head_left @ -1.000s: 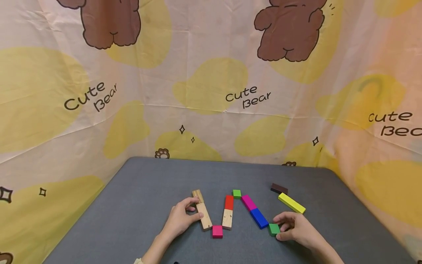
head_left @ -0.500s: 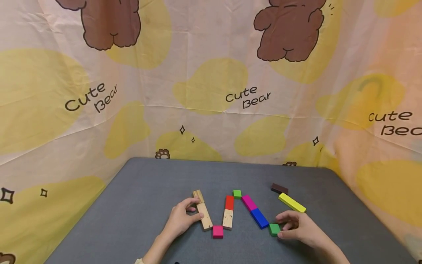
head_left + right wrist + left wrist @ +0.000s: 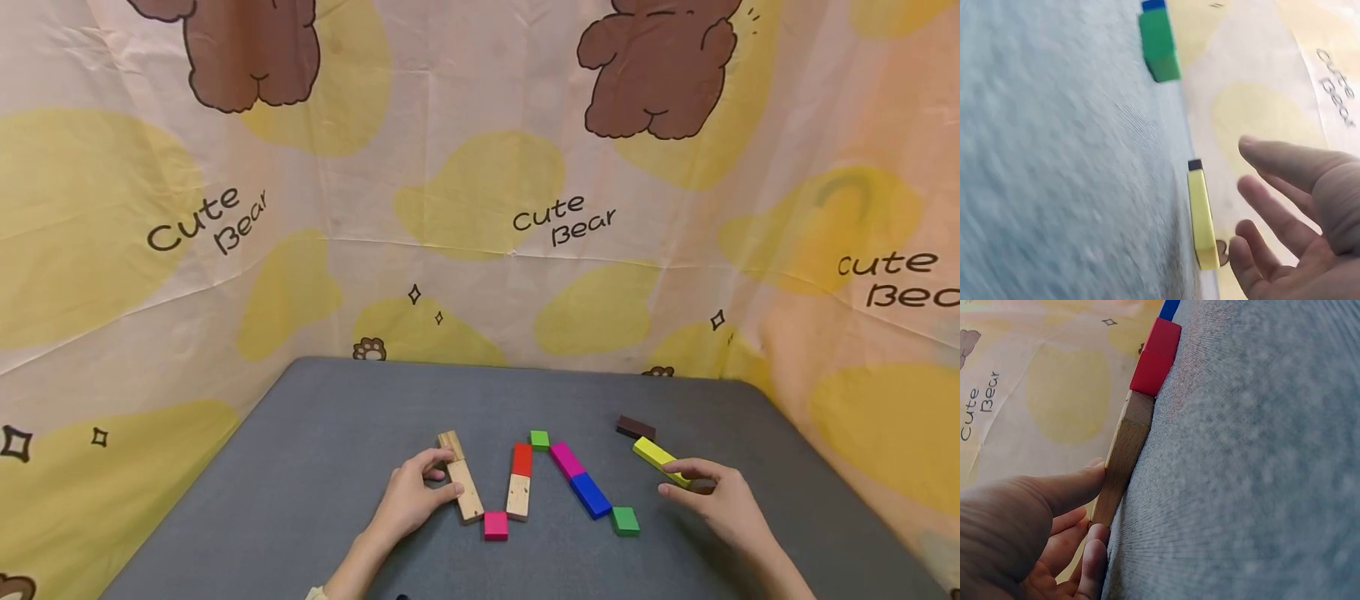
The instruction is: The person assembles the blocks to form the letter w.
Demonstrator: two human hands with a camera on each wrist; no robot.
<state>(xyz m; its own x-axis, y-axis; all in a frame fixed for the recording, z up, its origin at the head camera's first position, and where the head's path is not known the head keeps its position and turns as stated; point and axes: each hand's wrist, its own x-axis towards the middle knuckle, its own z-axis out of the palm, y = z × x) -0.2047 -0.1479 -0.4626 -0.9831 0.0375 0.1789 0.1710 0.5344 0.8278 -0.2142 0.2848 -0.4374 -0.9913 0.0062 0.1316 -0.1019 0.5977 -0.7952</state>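
Grey felt-covered table (image 3: 315, 467), bearing flat blocks in a zigzag row. From the left: short wooden block (image 3: 449, 444) touching end to end with long wooden block (image 3: 466, 491); pink square (image 3: 495, 526) at the near corner; second wooden block (image 3: 517, 497) joined to red block (image 3: 521, 460); small green square (image 3: 538, 440) at the far peak; magenta block (image 3: 566, 460) running into blue block (image 3: 590, 496); second green square (image 3: 625, 521) at the near end. Apart to the right: yellow bar (image 3: 656, 456) lying slantwise, with dark brown block (image 3: 635, 429) just beyond its far end. All blocks flat on the cloth, none stacked.
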